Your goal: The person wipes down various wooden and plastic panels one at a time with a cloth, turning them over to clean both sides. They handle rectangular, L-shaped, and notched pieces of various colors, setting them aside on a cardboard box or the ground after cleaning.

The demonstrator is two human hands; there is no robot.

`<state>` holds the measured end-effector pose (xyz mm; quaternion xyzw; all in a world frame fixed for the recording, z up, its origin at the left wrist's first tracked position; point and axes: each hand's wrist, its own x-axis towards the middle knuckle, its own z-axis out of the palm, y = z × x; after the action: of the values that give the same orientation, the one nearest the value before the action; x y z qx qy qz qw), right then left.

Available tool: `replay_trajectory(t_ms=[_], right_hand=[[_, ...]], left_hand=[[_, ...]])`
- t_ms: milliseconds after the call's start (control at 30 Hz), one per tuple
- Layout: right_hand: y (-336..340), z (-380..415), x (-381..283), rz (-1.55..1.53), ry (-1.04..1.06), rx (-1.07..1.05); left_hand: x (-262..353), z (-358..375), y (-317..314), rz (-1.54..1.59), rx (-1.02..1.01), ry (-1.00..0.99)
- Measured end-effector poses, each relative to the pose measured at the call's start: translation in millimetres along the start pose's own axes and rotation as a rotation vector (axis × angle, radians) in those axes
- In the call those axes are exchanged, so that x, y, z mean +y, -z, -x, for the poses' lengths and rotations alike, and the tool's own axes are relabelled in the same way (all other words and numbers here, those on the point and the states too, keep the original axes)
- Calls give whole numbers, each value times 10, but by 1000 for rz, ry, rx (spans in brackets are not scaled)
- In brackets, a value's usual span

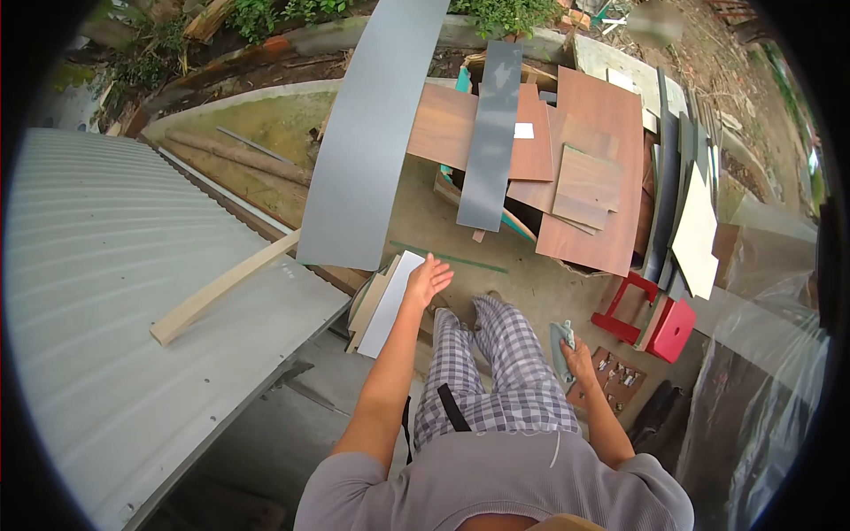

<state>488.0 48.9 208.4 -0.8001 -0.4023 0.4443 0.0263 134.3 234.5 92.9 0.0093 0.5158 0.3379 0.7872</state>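
- The head view looks from the wearer's own head, forward and steeply down, 12 o'clock facing away from the body.
- Nearest is the grey shirt [522, 478] at 6 o'clock; the left hand [429, 281] lies farther, near the middle.
- The wide, bowed field spans corrugated sheeting [150, 265] at 9 o'clock to red stool [673, 331] past 3.
- Greenery [505, 13] past 12 is far off.

left hand [429, 281] open, right hand [579, 361] curled, arms apart

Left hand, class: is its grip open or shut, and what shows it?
Open: the left hand has its fingers extended, not curled.
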Motion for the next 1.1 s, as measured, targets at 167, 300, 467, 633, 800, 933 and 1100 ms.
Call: replay_trajectory(t_ms=[167,300,467,633,800,933,1100], right_hand=[[75,-109,159,-315,15,110],[132,-367,370,-303,25,87],[626,-579,408,-305,-11,12],[1216,-778,392,-357,-34,-19],[1513,-848,260,-258,15,-14],[1548,-877,154,-212,81,-15],[1567,-897,-11,-209,161,17]], left_hand=[[39,-433,-1009,199,-47,121],[-77,-738,-1225,399,67,146],[-74,-695,-1434,423,131,113],[-118,-644,-1631,432,177,34],[-72,-423,-1816,464,116,-173],[499,-37,-2120,458,114,-674],[1393,137,-2108,429,153,-765]])
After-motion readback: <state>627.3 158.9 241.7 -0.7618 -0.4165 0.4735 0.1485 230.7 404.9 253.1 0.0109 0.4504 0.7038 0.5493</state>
